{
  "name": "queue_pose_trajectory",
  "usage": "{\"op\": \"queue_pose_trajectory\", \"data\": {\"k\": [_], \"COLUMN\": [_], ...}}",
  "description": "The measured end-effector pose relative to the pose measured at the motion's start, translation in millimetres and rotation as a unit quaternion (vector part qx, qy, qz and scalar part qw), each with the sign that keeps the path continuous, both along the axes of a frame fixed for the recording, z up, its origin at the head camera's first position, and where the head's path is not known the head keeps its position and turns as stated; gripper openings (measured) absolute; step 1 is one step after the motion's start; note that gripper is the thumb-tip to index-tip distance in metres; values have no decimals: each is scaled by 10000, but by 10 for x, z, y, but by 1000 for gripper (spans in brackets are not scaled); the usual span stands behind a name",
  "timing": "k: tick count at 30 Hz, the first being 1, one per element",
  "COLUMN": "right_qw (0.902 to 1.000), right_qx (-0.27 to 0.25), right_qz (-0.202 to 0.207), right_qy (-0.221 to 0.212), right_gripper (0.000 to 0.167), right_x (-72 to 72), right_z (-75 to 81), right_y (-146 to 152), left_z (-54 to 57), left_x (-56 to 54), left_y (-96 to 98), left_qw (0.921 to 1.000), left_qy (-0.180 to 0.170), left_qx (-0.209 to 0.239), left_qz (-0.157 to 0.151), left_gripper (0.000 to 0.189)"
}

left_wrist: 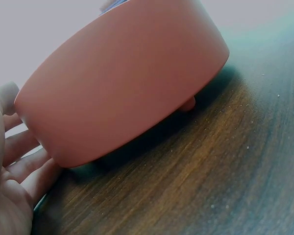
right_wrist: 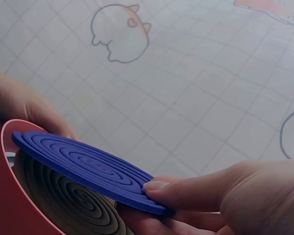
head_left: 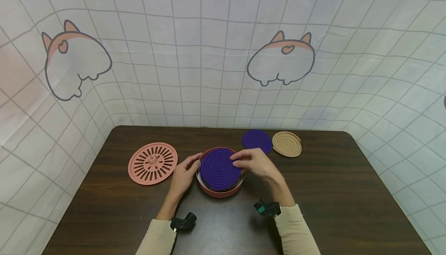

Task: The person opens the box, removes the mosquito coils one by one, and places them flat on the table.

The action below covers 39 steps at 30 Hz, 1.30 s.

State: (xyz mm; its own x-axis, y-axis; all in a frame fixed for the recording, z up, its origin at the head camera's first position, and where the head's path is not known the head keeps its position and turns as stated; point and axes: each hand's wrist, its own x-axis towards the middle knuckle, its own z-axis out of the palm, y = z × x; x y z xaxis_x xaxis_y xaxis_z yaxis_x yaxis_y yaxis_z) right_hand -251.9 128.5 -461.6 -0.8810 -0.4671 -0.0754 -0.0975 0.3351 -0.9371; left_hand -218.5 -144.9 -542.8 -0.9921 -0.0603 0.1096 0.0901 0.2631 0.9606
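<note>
A purple mosquito coil point(head_left: 220, 171) lies tilted across the top of a red round mosquito coil holder point(head_left: 218, 195). My right hand point(head_left: 257, 163) pinches this coil at its right edge, thumb on top and fingers beneath, as the right wrist view shows. Under it, inside the holder, a tan-brown coil point(right_wrist: 78, 196) is visible. My left hand point(head_left: 183, 177) holds the holder at its left side, with the fingers round the wall point(left_wrist: 122, 83) and the thumb at the rim.
A pink slotted round lid point(head_left: 153, 163) lies left of the holder. Behind my right hand are another purple coil point(head_left: 257, 141) and a tan coil point(head_left: 287, 144), side by side on the dark wooden table point(head_left: 334, 193). A tile-patterned curtain point(head_left: 209, 61) encloses the table's back and sides.
</note>
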Motion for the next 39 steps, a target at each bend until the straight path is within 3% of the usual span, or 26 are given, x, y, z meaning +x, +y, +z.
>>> {"op": "queue_pose_trajectory", "data": {"k": [16,39], "right_qw": [9984,9905], "right_qx": [-101,-879], "right_qz": [-560,-1052], "right_qy": [-69,-117], "right_gripper": [25,35], "right_x": [-10,-85], "right_z": [82,91], "right_y": [166,462], "left_z": [18,25], "left_x": [1,10], "left_y": [5,18], "left_qw": [10000,9998], "left_qy": [-3,-128], "left_qx": [48,-67], "left_qz": [11,122], "left_gripper": [29,30]}}
